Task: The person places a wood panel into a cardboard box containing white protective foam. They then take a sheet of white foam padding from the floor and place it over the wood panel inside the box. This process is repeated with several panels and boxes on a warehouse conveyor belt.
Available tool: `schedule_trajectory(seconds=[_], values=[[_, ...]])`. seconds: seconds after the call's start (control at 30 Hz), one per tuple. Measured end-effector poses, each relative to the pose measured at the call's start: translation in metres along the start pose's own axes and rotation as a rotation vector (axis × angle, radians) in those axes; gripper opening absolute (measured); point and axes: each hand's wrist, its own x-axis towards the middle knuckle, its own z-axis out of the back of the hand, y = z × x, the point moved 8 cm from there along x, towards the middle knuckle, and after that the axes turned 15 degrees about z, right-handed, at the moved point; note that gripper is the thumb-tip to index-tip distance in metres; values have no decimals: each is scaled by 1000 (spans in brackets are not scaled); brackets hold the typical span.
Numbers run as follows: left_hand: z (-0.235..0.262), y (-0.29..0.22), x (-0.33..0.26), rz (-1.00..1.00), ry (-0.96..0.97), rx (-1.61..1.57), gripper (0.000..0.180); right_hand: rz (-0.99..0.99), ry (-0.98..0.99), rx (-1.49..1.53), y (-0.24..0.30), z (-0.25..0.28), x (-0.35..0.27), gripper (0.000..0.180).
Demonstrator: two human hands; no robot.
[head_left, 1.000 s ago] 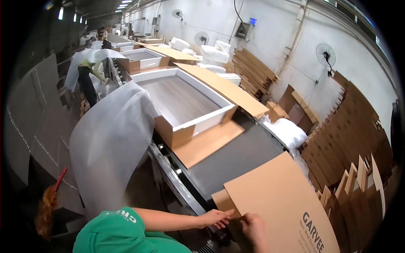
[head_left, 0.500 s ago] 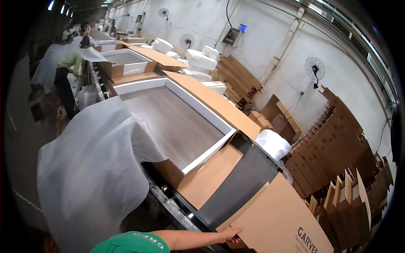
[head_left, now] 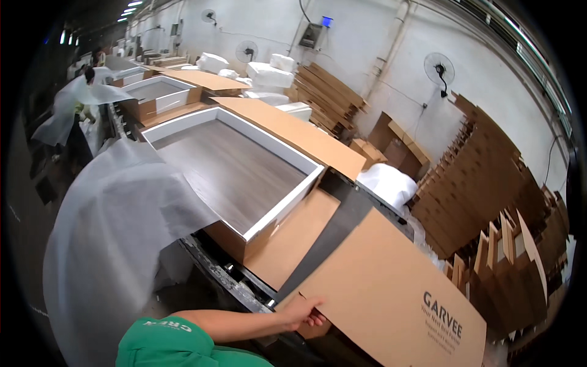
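Note:
Neither of my hands shows in the head view. At the bottom, a co-worker in a green shirt reaches an arm to the right. That person's hand rests on the near edge of a large flat brown cardboard sheet with dark print. The sheet lies tilted over a dark conveyor belt. Beyond it on the line sits a white-edged panel with a grey wood-grain face, resting in an open cardboard carton.
A white foam wrap sheet hangs at the left of the line. Stacks of folded cartons fill the right wall, with white foam pieces beside them. Another similar panel and another person are farther along the line.
The view has lifted and swung along the line, so the grey panel now fills the centre. A second hand seen on the cardboard a second ago is gone. The co-worker's hand stays on the sheet's edge.

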Motion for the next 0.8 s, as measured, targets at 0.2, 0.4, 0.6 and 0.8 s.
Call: schedule_trajectory(seconds=[0.2,0.4,0.6,0.8], values=[[10,-51,-13,-126,-20,-25,31,151,-179,169,43,48,43,62],[-52,-42,-29,-305,69,662,40,386,-604,64,20,101,83,38],[-104,23,13,-1156,137,1832,71,357,-1003,-288,40,226,152,41],[-71,60,43,-326,237,2200,34,427,-1371,-522,-8,276,270,58]])
